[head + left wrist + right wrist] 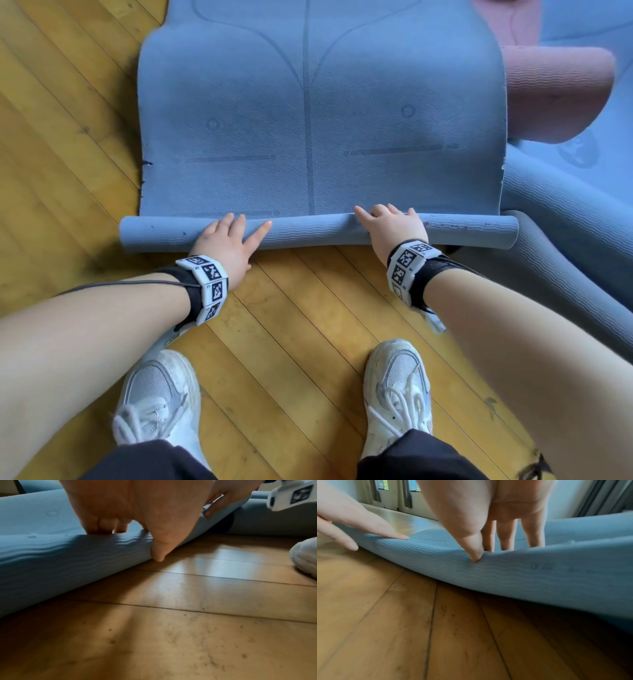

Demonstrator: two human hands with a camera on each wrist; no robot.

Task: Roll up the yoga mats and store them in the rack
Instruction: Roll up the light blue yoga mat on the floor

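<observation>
A blue yoga mat (pixel 308 137) lies flat on the wooden floor, its near end wound into a thin roll (pixel 325 231). My left hand (pixel 226 240) sits on the roll left of centre, fingers over the top and thumb along the near side. My right hand (pixel 394 226) arches over the roll right of centre. In the left wrist view the left hand (pixel 137 507) straddles the roll (pixel 68 555), thumb tip down at the floor. In the right wrist view the right hand's (pixel 488 513) thumb dents the roll's (pixel 522 574) front, with its fingers behind the crest.
A pink rolled mat (pixel 555 92) lies at the far right, partly under the blue mat's edge. Another blue-grey mat (pixel 565 222) curves along the right side. My white shoes (pixel 157 394) stand on the wooden floor (pixel 291 325) just behind the roll.
</observation>
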